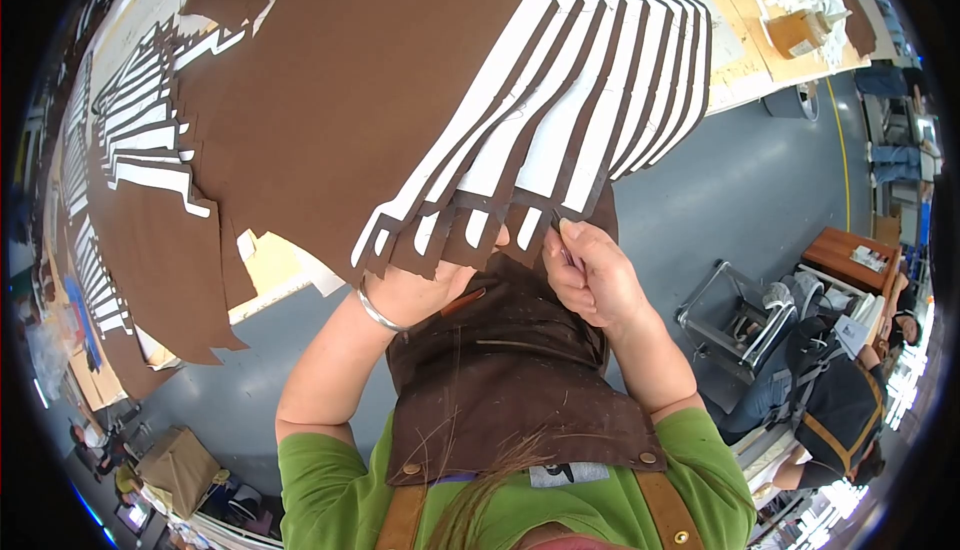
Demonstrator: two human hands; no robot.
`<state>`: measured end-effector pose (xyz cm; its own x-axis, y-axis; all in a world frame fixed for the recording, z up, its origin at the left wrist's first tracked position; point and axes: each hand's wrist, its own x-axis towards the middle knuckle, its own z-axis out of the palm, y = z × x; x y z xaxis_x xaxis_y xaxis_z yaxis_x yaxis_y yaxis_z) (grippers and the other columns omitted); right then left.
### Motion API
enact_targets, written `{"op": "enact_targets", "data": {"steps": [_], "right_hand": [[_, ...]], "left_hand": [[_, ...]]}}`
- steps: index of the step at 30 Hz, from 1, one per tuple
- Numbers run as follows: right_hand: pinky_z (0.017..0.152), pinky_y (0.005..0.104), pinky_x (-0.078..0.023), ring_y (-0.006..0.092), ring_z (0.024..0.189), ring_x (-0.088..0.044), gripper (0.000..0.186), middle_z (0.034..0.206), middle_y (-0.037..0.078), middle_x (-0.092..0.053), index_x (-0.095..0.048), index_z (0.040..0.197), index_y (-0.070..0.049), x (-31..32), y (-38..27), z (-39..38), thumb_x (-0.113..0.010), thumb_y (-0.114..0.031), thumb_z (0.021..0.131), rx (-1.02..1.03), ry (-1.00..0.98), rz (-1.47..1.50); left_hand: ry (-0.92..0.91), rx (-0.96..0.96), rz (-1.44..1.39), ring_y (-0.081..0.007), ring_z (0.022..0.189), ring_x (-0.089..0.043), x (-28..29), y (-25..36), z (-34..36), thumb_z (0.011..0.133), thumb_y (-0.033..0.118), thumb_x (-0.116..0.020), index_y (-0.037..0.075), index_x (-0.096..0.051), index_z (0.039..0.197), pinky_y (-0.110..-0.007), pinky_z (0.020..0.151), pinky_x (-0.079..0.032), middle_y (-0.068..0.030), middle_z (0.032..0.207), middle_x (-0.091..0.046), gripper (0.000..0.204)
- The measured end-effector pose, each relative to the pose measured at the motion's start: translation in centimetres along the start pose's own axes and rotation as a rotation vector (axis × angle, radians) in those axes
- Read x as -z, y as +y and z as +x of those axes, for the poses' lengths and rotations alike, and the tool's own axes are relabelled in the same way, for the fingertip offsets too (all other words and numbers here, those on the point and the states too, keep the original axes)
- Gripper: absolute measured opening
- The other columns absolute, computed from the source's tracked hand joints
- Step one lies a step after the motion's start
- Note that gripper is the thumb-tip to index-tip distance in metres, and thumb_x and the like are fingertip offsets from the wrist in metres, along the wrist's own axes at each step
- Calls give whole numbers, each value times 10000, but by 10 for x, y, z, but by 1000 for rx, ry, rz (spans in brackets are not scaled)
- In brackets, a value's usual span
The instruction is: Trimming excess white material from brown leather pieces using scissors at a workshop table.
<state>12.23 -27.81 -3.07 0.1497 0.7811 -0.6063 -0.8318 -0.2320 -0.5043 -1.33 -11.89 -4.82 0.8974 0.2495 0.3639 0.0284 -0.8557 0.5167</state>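
Observation:
A large brown sheet [290, 100] covers the work surface, carrying nested white zigzag strips [570, 80] with brown borders on its right part. The strips' lower ends are separated into flaps along the near edge. My left hand [420, 288], with a metal bangle, is closed on this edge, most fingers hidden beneath the flaps. My right hand [590, 275] is closed on a small tool [568, 258] with a purplish handle, its dark tip touching or very near a strip's lower end. A brown apron [510, 370] is below my hands.
More striped brown pieces [150, 150] lie at the left. A cardboard box [800, 32] sits at the far right of the table. Beyond are a metal trolley [725, 315], a wooden box [845, 255], a seated person [830, 400] at right and other people [95, 445] lower left.

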Motion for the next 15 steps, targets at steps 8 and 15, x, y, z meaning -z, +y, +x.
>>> {"op": "enact_targets", "data": {"steps": [8,15], "right_hand": [[297,192,-159,40,344,-204,270,487,-34,-308,-441,783,-70,2,-2,-2,-353,-281,928,-55,-23,10],[319,179,-203,37,370,-243,278,538,-22,-341,-451,876,-52,14,-3,-6,-317,-288,936,376,75,-97]], "left_hand": [[-35,61,-133,-135,687,-587,18,7,15,695,95,-660,96,-618,902,-266,575,-471,9,795,-605,211],[491,678,-258,-122,711,-549,41,-14,55,764,0,-606,58,-503,873,-245,654,-442,-59,789,-562,161]]}}
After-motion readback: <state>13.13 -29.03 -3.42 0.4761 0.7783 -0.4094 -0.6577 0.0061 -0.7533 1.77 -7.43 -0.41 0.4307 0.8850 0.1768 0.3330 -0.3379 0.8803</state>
